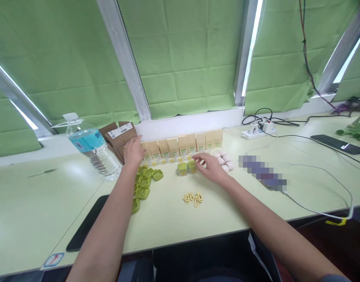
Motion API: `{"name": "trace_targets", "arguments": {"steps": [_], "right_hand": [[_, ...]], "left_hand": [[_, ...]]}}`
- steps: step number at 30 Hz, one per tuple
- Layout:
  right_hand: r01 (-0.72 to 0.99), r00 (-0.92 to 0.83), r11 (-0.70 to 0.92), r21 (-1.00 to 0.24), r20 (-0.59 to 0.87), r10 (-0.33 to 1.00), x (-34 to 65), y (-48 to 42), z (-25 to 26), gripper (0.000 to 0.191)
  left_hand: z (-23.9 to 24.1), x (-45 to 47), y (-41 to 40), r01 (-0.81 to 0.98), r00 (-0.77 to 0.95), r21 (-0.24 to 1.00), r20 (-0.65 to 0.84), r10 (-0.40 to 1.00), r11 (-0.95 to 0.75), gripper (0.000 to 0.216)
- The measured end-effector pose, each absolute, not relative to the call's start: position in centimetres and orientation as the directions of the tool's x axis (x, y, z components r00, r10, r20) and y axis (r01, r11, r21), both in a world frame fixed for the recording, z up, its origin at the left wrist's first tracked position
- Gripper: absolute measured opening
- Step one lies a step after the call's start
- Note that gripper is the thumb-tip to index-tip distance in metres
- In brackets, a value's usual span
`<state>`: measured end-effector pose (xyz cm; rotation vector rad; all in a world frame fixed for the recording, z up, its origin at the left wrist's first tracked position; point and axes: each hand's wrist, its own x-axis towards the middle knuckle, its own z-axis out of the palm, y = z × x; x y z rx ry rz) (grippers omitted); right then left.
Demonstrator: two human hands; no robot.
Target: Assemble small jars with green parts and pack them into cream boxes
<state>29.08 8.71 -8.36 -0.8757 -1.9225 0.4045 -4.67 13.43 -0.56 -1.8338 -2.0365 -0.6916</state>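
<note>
My left hand point(133, 152) reaches to the left end of a row of small tan cartons point(183, 145), beside a brown cardboard box point(121, 135). Its fingers look stretched and apart; whether they touch a carton is hard to see. My right hand point(209, 166) is at two small clear containers with green lids point(182, 168), next to the right one. Its thumb and fingers are apart, with nothing visible held. Small clear pieces with yellow centres point(171, 160) stand before the cartons. Loose green lids point(142, 192) lie near my left forearm.
Yellow rings point(196, 199) lie near the front. White rounded pieces point(224, 161) are right of my right hand. A large water bottle point(94, 150) and a dark phone-like slab point(87, 225) stand left. A power strip point(258, 131) and cables occupy the right.
</note>
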Motion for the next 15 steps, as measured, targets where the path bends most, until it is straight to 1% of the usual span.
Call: {"name": "trace_targets", "arguments": {"steps": [2,5,7,10,15], "right_hand": [[0.399,-0.291,0.690,-0.604,0.630,0.720,29.1,8.8,-8.4,0.023],[0.390,-0.288,0.686,-0.614,0.626,0.725,29.1,8.8,-8.3,0.022],[0.392,-0.287,0.679,-0.621,0.619,0.731,29.1,8.8,-8.2,0.021],[0.401,-0.286,0.673,-0.622,0.613,0.737,29.1,8.6,-8.0,0.021],[0.406,-0.299,0.681,-0.609,0.616,0.729,29.0,8.6,-7.9,0.020]], "left_hand": [[-0.6,-6.4,14.7,0.993,-0.112,0.075,0.481,0.870,0.086,0.065],[-0.5,-7.9,16.3,0.995,-0.078,-0.018,0.406,0.911,0.094,0.055],[-0.5,-8.4,17.0,0.992,-0.091,-0.055,0.352,0.932,0.117,0.050],[-0.3,-8.5,17.6,0.986,-0.129,-0.059,0.295,0.947,0.153,0.045],[-0.2,-8.8,18.0,0.983,-0.173,-0.007,0.288,0.942,0.183,0.043]]}}
